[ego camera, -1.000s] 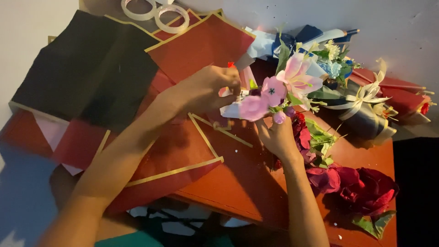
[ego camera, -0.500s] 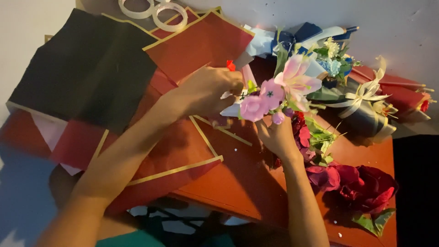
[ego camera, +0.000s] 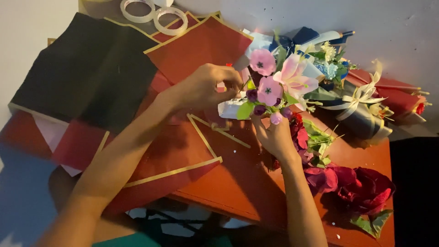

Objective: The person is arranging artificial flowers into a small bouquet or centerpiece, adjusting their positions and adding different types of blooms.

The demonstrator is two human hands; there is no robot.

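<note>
Head view, looking down on a red-brown table [ego camera: 238, 192] crowded with wrapping stock. Right hand [ego camera: 274, 136], just past centre toward 3 o'clock, fingers closed around the stems of a small bunch of pink artificial flowers [ego camera: 270, 89], held upright with blooms pointing to 12 o'clock. Left hand [ego camera: 208, 87], at 9 o'clock of the bunch, fingertips pinched together on something small and reddish beside the flowers; too small and shadowed to tell what it is. A white piece [ego camera: 231, 109], probably paper or foam, sits at the base of the bunch between the two hands. Black wrapping sheet [ego camera: 87, 73] with gold edge lies at 10 o'clock; red gold-edged sheets [ego camera: 199, 45] fan out at 12 o'clock and under the left forearm. Two rolls of clear tape [ego camera: 153, 13] side by side at the far 12 o'clock edge. Finished bouquets at 2 o'clock: one in dark wrap with cream ribbon bow [ego camera: 361, 107], one in red wrap [ego camera: 398, 93] behind it, a blue-and-white one [ego camera: 315, 50] nearer the wall. Loose dark red roses [ego camera: 361, 187] with leaves lie at 4 o'clock, just beside the right forearm.
</note>
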